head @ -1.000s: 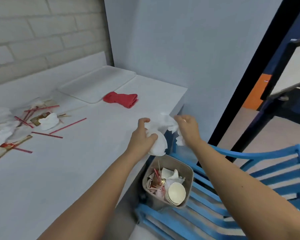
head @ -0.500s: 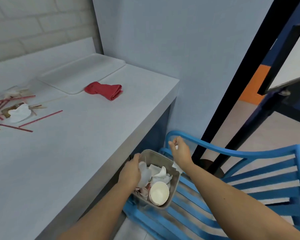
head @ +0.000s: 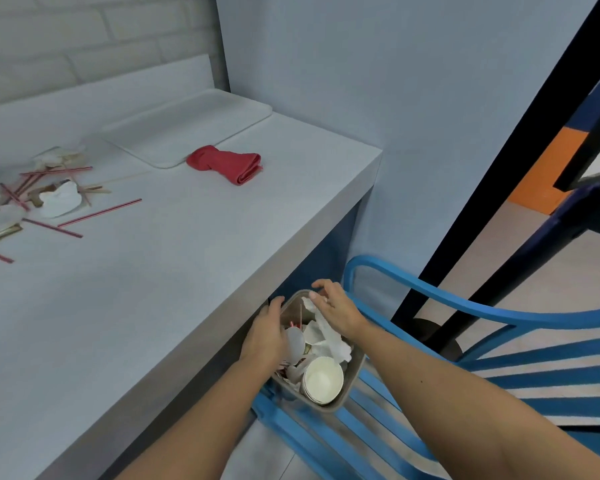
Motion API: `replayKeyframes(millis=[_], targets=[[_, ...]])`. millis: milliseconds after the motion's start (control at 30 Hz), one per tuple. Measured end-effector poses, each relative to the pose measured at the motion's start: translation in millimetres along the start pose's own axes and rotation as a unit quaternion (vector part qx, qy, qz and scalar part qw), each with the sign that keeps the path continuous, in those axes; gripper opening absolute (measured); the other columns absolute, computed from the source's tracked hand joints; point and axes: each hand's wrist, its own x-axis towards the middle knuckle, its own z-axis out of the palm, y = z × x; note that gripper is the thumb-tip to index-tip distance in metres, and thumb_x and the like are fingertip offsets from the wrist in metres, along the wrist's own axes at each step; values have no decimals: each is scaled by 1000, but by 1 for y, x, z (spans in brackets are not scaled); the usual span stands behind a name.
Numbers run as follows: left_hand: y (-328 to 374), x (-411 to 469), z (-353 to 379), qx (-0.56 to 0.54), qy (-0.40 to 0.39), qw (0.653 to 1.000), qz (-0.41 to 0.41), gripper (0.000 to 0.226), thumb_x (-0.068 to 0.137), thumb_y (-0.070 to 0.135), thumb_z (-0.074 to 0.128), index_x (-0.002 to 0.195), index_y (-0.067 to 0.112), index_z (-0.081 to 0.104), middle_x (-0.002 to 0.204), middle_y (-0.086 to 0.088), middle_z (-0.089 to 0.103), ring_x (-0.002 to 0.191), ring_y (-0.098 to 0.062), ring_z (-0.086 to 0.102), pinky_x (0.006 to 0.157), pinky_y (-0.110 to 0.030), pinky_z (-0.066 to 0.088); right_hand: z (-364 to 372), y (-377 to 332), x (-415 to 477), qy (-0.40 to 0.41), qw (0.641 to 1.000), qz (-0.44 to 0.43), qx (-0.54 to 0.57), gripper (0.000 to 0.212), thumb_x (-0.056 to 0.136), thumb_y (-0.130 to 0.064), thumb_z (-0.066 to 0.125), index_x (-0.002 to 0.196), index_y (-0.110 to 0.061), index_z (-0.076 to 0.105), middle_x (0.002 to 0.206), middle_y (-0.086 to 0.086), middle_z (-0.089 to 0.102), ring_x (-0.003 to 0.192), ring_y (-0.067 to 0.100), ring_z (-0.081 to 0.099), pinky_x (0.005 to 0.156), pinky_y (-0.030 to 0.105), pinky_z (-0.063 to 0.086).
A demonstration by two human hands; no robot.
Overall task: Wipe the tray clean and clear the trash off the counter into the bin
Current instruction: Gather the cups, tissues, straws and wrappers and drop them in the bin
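Both hands are at the bin point(head: 352, 382), which sits on a blue chair point(head: 471, 306) beside the counter point(head: 174, 271). Left hand point(head: 267, 337) is at the bin's near-counter rim, fingers curled down into it; whether they grip anything I cannot tell. Right hand point(head: 336, 308) hovers over crumpled napkins point(head: 326, 337), fingers loosely spread, holding nothing. Stacked paper cups point(head: 323, 379) lie in the bin. On the counter: white tray point(head: 187, 129) at the wall, red cloth point(head: 227, 162) just beside it, remaining trash point(head: 49, 199) far left.
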Motion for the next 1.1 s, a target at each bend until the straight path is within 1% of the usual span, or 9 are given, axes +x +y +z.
replayKeyframes(millis=[167,300,500,567,667,733,900,1000,1100], targets=[[15,-10,-20,-36,63,997,35,47,94,6,42,139,18,36,129,-3,52,116,-16,52,96,-26,43,-3,-15,3,-4,1000,-12,4,31,101,-26,36,122,-12,54,119,3,57,110,17,52,95,28,40],[25,-15,-37,-71,121,988,69,36,95,9,42,129,16,47,111,-3,61,101,-14,59,84,-21,44,-12,-38,1,-7,999,-38,24,18,98,-22,45,91,-13,59,80,2,61,74,14,56,65,18,43],[35,-27,-77,-109,200,967,118,26,97,15,41,120,13,53,90,-4,64,79,-15,59,63,-7,35,-27,-107,-5,59,986,-132,88,37,96,-23,51,74,4,64,52,1,53,38,4,47,50,16,43],[37,-30,-95,-103,225,960,132,27,97,16,40,120,12,53,88,-5,63,74,-15,56,58,-7,34,-26,-135,-4,97,974,-159,129,44,95,-25,53,71,10,63,49,-4,53,40,5,45,51,20,42],[30,-34,-123,-90,260,952,131,28,97,16,40,122,11,54,95,-8,66,77,-16,58,67,-9,33,-19,-176,-4,102,958,-201,176,47,96,-24,52,67,11,61,45,-8,51,42,4,47,51,13,40],[19,-36,-143,-86,283,947,127,27,97,15,40,121,11,54,97,-7,66,79,-17,59,67,-12,35,-8,-200,-5,92,953,-222,185,48,96,-23,52,66,12,61,43,-6,49,41,2,48,51,9,38],[-33,-40,-196,-71,342,934,76,26,96,15,42,118,14,53,81,9,51,61,0,46,59,-13,31,32,-256,-3,48,946,-249,200,48,97,-23,52,66,13,58,46,1,47,41,-1,49,49,8,36],[-70,-48,-225,-59,367,927,46,25,95,16,43,117,14,53,75,10,48,61,-3,46,57,-12,31,63,-284,1,22,947,-250,199,48,96,-24,52,67,13,58,45,-3,48,41,-2,49,48,9,36],[-109,-56,-251,-44,381,923,13,25,94,15,44,117,14,53,84,8,50,69,-10,47,66,-20,35,94,-312,5,-3,952,-248,180,47,95,-24,53,69,14,59,38,-13,49,42,-1,48,50,12,37]])
